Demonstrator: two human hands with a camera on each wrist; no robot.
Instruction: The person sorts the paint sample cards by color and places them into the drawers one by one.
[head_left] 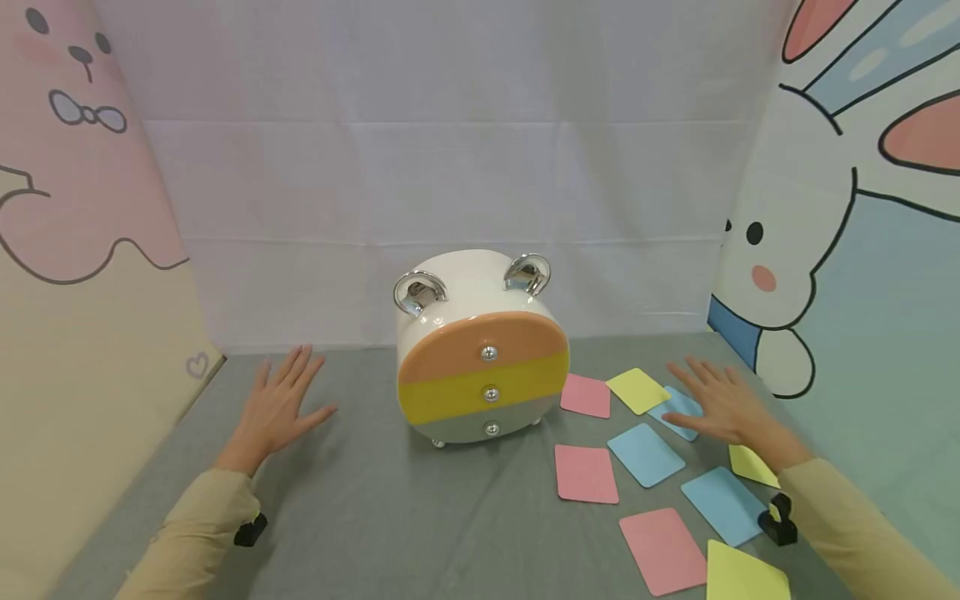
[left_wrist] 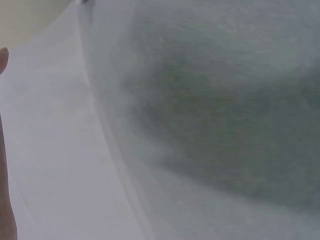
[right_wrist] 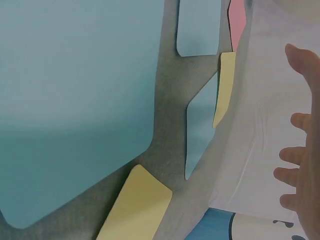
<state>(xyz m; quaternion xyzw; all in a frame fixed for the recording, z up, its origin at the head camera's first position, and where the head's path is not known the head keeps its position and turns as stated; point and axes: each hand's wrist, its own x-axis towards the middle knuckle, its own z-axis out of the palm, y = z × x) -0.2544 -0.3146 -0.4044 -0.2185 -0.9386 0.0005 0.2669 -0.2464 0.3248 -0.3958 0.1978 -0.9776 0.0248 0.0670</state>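
In the head view a small rounded cabinet with silver ears stands on the grey cloth. Its front has an orange drawer, a yellow drawer and a grey-green drawer, each with a silver knob. My left hand is spread to the left of the cabinet, holding nothing. At the right my right hand is spread above the cards, apparently without gripping any. Near it lie a blue card, a yellow card and a pink card.
More cards lie toward the front right, among them a pink card, a blue card and a yellow card. A white cloth hangs behind. Cartoon-printed panels stand on both sides.
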